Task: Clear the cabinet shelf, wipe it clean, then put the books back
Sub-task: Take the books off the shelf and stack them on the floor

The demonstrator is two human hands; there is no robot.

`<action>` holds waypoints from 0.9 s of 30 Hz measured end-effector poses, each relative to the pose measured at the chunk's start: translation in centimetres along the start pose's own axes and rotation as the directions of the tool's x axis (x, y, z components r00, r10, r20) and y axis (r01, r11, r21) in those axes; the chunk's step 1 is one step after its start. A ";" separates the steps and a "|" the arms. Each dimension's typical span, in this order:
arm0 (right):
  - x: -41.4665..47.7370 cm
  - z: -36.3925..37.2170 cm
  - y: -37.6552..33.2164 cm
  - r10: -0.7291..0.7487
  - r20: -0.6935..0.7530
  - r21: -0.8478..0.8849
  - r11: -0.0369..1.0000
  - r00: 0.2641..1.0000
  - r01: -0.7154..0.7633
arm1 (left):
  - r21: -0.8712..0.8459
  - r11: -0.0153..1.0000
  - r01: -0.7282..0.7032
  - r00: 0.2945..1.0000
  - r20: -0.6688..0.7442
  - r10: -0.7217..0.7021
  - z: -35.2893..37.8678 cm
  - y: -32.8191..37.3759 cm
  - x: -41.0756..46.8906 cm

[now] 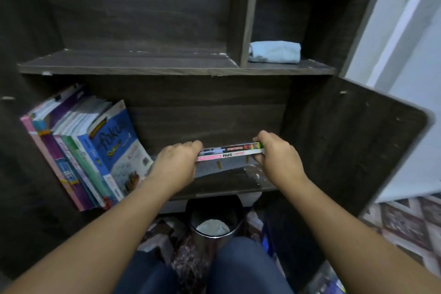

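- Dark wood-grain cabinet fills the view, seen from above by a seated person whose bare forearms reach in from 6 o'clock.
- A lower shelf is seen just below centre, with an upper shelf board running across above it.
- Two thin books are held flat, one stacked on the other, at the centre over the lower shelf. Their spines face the viewer, and "SPM" is printed on the lower, pink-edged one.
- Whether the stack is touching the shelf cannot be told.
- The left hand is clamped on the left end of the stack, with the fingers curled over it.
- The right hand is clamped on the right end in the same way.
- A row of leaning books is stood at 8 o'clock on the same shelf, tilted to the right. A blue cover is turned outward at the near end of the row.
- A folded light blue cloth is laid in a small side compartment at 1 o'clock.
- The cabinet door is swung open at 3 o'clock.
- A round waste bin is placed on the floor at 6 o'clock, below the shelf, with crumpled white paper inside.
- Knees in blue jeans are seen at the bottom edge, and a patterned rug is seen at 4 o'clock.
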State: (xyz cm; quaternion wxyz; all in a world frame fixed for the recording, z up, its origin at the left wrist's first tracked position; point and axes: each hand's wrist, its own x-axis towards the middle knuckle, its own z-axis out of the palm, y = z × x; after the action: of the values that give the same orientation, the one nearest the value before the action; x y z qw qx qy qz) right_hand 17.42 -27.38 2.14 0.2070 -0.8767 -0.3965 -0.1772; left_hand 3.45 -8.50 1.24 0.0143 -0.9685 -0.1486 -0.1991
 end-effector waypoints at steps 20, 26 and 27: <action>-18.8 -4.8 14.4 0.398 0.594 -0.212 0.916 0.699 -0.341 | -0.401 0.795 -0.455 0.708 0.379 0.596 8.3 25.9 -1.1; -23.6 -4.3 21.1 0.499 0.655 -0.232 0.848 0.567 -0.477 | -0.499 0.769 -0.398 0.651 0.437 0.621 12.5 32.4 -2.0; -24.3 -3.8 21.9 0.511 0.653 -0.243 0.841 0.560 -0.484 | -0.500 0.772 -0.392 0.649 0.444 0.617 13.0 33.1 -2.0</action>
State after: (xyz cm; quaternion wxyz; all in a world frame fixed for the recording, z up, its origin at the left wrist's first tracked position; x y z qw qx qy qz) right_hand 18.60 -57.55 -10.99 0.0683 -0.9559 -0.1776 0.2238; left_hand 16.40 -39.55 -10.50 -0.1538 -0.9676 0.1746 0.0983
